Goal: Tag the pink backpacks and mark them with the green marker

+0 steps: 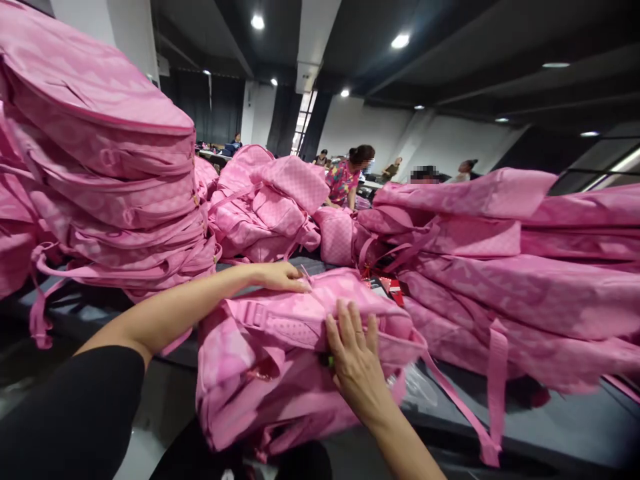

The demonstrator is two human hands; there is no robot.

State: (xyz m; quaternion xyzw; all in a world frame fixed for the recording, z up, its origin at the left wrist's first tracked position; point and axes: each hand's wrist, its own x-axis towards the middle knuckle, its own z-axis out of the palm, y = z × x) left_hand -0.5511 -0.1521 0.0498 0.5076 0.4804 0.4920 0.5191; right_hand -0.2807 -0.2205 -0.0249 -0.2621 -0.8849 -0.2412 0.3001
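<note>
A pink patterned backpack [300, 333] lies tilted in front of me at the table's near edge, its padded shoulder strap [285, 327] facing up. At its far top edge, my left hand [286, 277] is closed on the fabric, with the fingertips partly hidden. My right hand [357, 363] presses on the near side of the strap area, fingers stretched out and slightly apart. By the right thumb shows a small green and black thing [327, 361], too covered to name. A loose pink webbing strap [457, 400] trails off the backpack to the right.
A tall stack of pink backpacks [115, 160] rises on the left, another stack [530, 287] on the right. More bags [270, 207] lie heaped behind. Red tags [393, 290] and clear plastic [420, 387] lie on the grey table [565, 420]. A person in a flowered top [343, 181] bends beyond.
</note>
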